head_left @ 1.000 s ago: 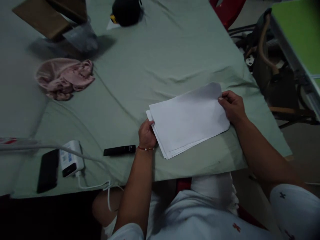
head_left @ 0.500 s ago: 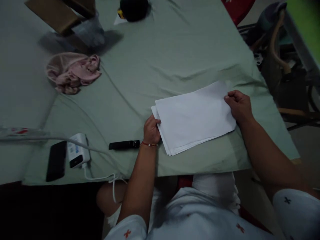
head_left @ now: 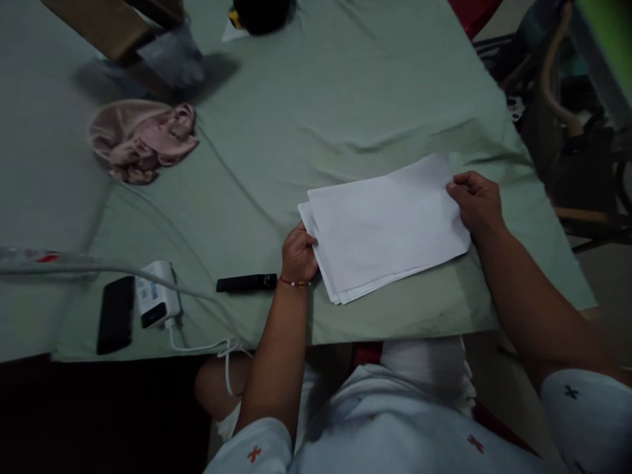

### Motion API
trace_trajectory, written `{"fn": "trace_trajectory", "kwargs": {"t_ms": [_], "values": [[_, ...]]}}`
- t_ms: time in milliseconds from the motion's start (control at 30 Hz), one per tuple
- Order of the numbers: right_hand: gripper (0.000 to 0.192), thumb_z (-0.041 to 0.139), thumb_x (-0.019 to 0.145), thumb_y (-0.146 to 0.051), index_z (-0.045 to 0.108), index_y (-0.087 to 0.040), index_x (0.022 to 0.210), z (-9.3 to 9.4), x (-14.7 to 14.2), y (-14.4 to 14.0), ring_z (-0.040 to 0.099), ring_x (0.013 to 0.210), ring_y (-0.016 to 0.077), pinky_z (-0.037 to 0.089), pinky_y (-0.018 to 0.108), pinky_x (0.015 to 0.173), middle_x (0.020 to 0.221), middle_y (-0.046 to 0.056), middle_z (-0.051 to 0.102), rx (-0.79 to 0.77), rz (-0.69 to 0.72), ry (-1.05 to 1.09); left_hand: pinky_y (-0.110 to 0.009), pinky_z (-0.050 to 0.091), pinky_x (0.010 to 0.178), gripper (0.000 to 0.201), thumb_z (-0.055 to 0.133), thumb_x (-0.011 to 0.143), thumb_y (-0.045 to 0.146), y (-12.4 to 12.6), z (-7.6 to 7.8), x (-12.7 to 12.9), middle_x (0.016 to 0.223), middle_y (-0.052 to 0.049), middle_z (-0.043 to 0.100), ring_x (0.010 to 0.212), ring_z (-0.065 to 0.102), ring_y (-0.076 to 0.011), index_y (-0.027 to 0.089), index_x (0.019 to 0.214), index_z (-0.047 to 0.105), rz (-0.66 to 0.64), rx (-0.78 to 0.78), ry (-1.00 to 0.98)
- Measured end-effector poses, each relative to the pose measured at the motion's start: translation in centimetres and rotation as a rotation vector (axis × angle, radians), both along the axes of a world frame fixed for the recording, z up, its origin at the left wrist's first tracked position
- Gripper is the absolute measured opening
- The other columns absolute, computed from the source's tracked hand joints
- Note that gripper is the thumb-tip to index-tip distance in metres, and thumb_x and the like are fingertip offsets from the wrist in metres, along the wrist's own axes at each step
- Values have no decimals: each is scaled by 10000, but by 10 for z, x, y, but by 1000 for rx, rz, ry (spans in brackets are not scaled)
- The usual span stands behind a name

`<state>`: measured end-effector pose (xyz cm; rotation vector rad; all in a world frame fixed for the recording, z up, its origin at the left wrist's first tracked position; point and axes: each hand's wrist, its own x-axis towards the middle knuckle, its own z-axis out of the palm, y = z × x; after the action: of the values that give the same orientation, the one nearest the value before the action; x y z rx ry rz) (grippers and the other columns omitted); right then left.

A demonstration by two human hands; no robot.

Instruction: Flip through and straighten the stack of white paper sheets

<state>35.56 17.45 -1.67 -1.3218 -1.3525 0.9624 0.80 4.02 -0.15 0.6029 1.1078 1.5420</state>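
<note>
A stack of white paper sheets [head_left: 385, 227] lies on the pale green cloth [head_left: 316, 118], slightly fanned at its near edge. My left hand [head_left: 299, 253] grips the stack's left short edge, a red bead bracelet on the wrist. On the opposite short edge, my right hand [head_left: 476, 201] pinches the top sheets with curled fingers. The stack rests flat between both hands, near the table's front edge.
A slim black remote-like object [head_left: 247, 283] lies just left of my left wrist. Further left are a white power bank [head_left: 155, 303] with a cable and a black phone [head_left: 116, 315]. A pink crumpled cloth [head_left: 141, 138], a brown box [head_left: 113, 23] and a black object [head_left: 261, 13] lie farther back. Chairs stand at the right.
The view has shifted slightly; both hands stay on the ends of the paper stack, squaring it a little. Nothing else has moved.
</note>
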Motion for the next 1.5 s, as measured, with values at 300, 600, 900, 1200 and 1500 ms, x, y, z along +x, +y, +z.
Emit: {"fn": "trace_trajectory", "kwargs": {"t_ms": [300,600,900,1200,1500], "values": [[359,865,737,-571,652,-291,808,-11,7,5,479,587,181,348,326,520,624,-10,484,31,4,-14,-421,620,955,236,756,649,225,1,1,3,868,-32,818,1138,764,-332,210,884,756,-2,-15,59],[386,901,673,-549,649,-285,801,1,0,-3,362,482,123,260,295,482,574,-43,489,-19,0,98,-433,609,1015,292,826,655,271,5,-6,7,891,-48,828,1221,743,-339,198,934,776,57,-25,39],[357,880,631,-481,639,-277,799,11,-6,-10,406,483,122,292,290,472,599,-42,556,-77,12,158,-406,607,1004,391,919,724,517,7,-22,1,1010,-68,844,1163,759,-305,195,914,804,214,-12,28],[328,832,765,-556,644,-287,754,10,-6,-11,437,557,160,349,335,510,637,2,537,62,7,-22,-433,612,1023,504,996,612,528,5,-13,3,934,-71,850,1191,759,-347,188,931,803,91,11,52],[201,805,779,-434,705,-260,776,17,-4,-14,439,580,143,342,316,531,656,-5,564,113,5,-100,-431,592,1072,476,933,711,516,5,-20,-1,1091,-93,847,1256,735,-323,196,1037,799,155,10,29]]}}
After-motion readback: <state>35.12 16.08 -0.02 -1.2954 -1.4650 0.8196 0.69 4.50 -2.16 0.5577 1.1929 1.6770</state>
